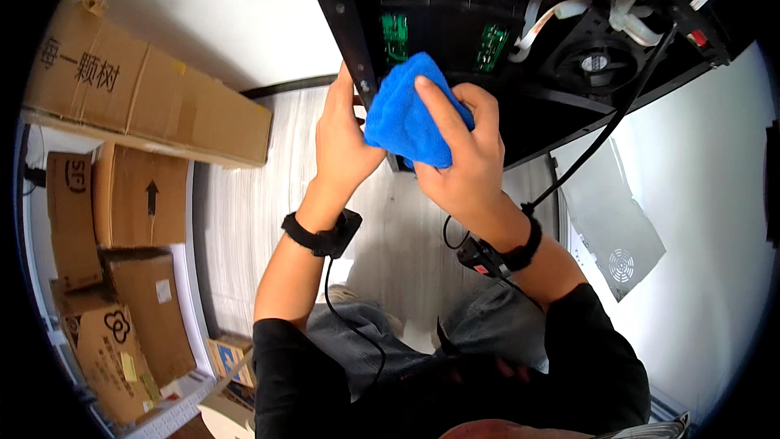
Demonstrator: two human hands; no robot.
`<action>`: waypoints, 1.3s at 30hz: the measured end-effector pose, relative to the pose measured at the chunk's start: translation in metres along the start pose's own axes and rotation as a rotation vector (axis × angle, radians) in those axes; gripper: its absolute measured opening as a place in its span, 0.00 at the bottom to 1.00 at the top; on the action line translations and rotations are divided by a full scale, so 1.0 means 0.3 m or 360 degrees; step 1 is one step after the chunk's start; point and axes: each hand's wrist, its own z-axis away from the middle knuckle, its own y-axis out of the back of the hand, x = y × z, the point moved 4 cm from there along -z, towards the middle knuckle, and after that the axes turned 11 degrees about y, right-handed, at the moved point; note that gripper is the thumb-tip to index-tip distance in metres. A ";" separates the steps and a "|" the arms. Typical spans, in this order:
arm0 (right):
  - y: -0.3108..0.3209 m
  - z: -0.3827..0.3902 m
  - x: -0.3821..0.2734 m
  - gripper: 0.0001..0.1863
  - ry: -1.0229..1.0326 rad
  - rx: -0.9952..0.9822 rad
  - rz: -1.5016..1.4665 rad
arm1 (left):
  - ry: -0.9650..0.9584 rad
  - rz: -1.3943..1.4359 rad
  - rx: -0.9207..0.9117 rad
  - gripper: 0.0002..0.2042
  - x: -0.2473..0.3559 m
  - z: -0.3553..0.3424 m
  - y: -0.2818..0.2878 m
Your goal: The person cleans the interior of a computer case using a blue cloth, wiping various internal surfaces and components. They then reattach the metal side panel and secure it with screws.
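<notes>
My right hand (pixel 467 150) is closed on a folded blue cloth (pixel 406 106), with the index finger stretched over its top. The cloth is at the lower corner of an open black machine cabinet (pixel 340 8). Beside it, my left hand (pixel 345 134) grips the cabinet's edge, some of its fingers hidden behind the frame. Inside the cabinet are a green circuit board (pixel 396 36), a second green board (pixel 491 47) and a round black fan (pixel 597 65). Both wrists wear black straps with small cabled devices.
Cardboard boxes stand on the left: a long one (pixel 154 89) by the wall and several on a white shelf (pixel 193 268). A black cable (pixel 601 138) hangs from the cabinet toward my right wrist. A grey vented metal panel (pixel 613 219) leans at the right.
</notes>
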 end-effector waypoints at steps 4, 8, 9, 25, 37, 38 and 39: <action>-0.014 -0.022 -0.019 0.44 -0.0044 -0.0146 0.0161 | -0.0082 0.0032 0.0026 0.43 0.021 -0.027 -0.011; 0.004 -0.016 -0.016 0.45 -0.0225 -0.0223 0.0197 | -0.0235 -0.0060 0.0086 0.43 0.005 -0.042 -0.030; 0.013 -0.012 -0.016 0.44 -0.0279 -0.0235 0.0178 | -0.0244 -0.0024 0.0079 0.42 -0.010 -0.046 -0.034; 0.036 0.013 -0.033 0.41 -0.0406 -0.0109 0.0156 | -0.0464 -0.0047 0.0209 0.28 -0.007 -0.043 -0.034; 0.137 0.100 0.010 0.42 -0.0571 0.0005 0.0011 | -0.0582 -0.0040 0.0312 0.27 -0.027 -0.048 -0.049; 0.165 0.088 0.018 0.42 -0.0549 0.0017 0.0012 | -0.0586 -0.0038 0.0319 0.27 -0.024 -0.050 -0.052; 0.191 0.077 0.026 0.41 -0.0526 0.0029 0.0014 | -0.0591 -0.0037 0.0325 0.27 -0.022 -0.050 -0.053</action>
